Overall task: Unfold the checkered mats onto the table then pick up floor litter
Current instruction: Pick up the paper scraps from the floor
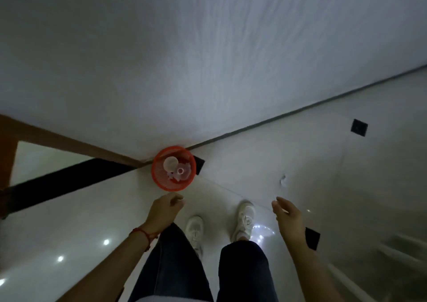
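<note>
Single head-worn view, looking steeply down at the floor [323, 163], wall base close ahead, wide-angle

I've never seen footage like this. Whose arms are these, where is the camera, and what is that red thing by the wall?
There is no robot here. The single picture comes from a camera worn on a person's head, looking down, so you see their own body from above. The left hand and right hand hang in front with loosely curled fingers, and neither holds anything. Below them are dark trousers and white shoes on a glossy pale floor. The red thing is a mesh waste basket standing where floor meets wall, with pale rubbish inside. A small pale scrap lies on the floor further right.
</note>
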The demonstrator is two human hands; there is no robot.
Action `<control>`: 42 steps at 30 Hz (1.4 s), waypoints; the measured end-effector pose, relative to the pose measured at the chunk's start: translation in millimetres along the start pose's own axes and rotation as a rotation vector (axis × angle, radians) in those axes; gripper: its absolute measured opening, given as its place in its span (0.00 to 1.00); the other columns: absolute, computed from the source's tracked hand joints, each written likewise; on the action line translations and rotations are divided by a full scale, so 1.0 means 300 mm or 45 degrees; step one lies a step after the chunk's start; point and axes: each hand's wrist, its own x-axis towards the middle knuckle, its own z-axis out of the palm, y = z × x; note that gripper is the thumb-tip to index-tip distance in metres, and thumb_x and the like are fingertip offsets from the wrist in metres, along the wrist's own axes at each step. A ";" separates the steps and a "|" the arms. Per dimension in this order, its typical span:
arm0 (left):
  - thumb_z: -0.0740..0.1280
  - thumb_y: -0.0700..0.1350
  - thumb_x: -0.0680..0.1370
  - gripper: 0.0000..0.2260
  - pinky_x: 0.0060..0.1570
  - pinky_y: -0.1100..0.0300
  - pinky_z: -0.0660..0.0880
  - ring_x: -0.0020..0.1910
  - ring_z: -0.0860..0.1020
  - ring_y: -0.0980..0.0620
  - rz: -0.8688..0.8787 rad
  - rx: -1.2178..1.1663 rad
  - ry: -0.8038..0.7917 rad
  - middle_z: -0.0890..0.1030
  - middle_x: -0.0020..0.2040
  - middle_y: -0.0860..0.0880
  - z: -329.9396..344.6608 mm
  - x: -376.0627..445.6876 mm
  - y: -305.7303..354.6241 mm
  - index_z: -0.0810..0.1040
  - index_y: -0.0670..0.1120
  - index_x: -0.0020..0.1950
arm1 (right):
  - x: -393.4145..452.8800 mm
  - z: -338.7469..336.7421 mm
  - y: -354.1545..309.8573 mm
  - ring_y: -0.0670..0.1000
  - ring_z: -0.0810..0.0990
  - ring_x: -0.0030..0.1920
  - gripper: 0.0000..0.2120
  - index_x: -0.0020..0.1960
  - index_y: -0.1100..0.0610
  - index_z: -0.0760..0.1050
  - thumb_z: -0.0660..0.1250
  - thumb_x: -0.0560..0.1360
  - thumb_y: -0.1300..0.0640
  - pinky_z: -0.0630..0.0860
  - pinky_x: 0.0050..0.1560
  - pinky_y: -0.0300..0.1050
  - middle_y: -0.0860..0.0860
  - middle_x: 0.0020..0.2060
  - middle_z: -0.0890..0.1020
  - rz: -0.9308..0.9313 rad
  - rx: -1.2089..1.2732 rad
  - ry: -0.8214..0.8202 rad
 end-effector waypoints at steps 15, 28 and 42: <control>0.64 0.41 0.77 0.11 0.53 0.64 0.65 0.52 0.74 0.52 0.311 0.292 -0.370 0.78 0.51 0.48 0.709 0.064 0.768 0.78 0.39 0.56 | 0.217 -0.683 0.394 0.57 0.78 0.51 0.16 0.62 0.65 0.72 0.63 0.76 0.59 0.74 0.56 0.50 0.59 0.49 0.79 0.347 0.579 0.317; 0.64 0.42 0.76 0.07 0.51 0.54 0.72 0.47 0.76 0.48 0.123 0.436 -0.403 0.80 0.46 0.45 1.015 0.541 0.700 0.79 0.43 0.51 | 0.922 -0.552 0.517 0.53 0.77 0.51 0.16 0.61 0.61 0.74 0.66 0.74 0.58 0.69 0.47 0.34 0.57 0.54 0.79 0.327 0.379 0.208; 0.63 0.43 0.76 0.09 0.51 0.56 0.73 0.46 0.76 0.50 0.101 0.456 -0.375 0.81 0.48 0.44 1.440 1.267 0.350 0.79 0.41 0.53 | 1.764 -0.013 0.935 0.59 0.73 0.62 0.22 0.68 0.56 0.67 0.65 0.74 0.59 0.69 0.63 0.51 0.59 0.63 0.73 0.081 -0.288 0.115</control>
